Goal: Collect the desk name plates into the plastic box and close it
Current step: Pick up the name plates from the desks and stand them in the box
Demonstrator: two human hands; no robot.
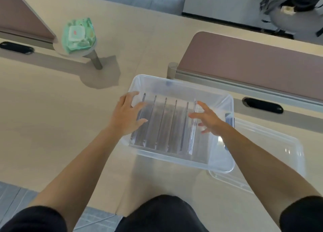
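Plates, the clear acrylic desk name plates (166,125), are standing on edge in a row inside the translucent rectangular plastic box (176,159) on the pale wooden counter (52,118), and they are being squared up from both ends. The left hand (126,114) and the right hand (208,119) are being held with fingers spread, gripping nothing, at the outermost plates. By judgement, the row is best being pressed together gently and kept below the rim, so that the clear flat lid (272,154), lying just right of the box, is being given room to seat.
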